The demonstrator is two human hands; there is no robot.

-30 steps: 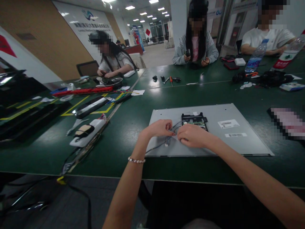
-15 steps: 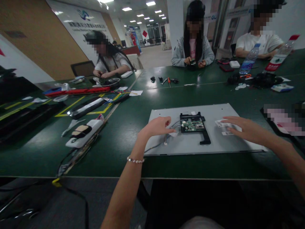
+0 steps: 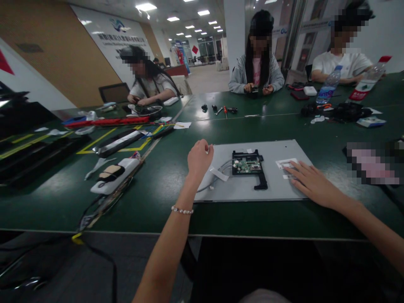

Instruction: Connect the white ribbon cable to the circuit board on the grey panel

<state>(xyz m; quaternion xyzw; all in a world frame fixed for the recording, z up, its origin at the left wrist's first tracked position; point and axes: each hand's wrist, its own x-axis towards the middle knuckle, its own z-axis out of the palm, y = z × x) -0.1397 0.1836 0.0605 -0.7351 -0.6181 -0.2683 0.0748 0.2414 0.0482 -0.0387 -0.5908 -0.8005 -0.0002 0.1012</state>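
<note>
A flat grey-white display panel (image 3: pixel 221 195) lies on the table in front of me. On it sits a black bracket (image 3: pixel 261 182) framing a green circuit board (image 3: pixel 248 166). Grey cables (image 3: pixel 217 176) run left from the board, with a white tag (image 3: pixel 219 173) over them. My left hand (image 3: pixel 200 159) is at the panel's left edge with its fingers curled; whatever may be inside them is hidden. Over the panel's right part my right hand (image 3: pixel 311 184) lies open, palm down, fingers spread near white labels (image 3: pixel 285 163).
To the left lies a white power strip (image 3: pixel 118 179) with a computer mouse on it. Small tools, including a red screwdriver (image 3: pixel 225 111), lie farther back. Bottles (image 3: pixel 329 86) and a phone (image 3: pixel 372 164) are on the right. Several people sit across the table.
My left hand has moved from over the cables to the panel's left edge and curled its fingers. My right hand has come down onto the panel. The panel has shifted slightly left.
</note>
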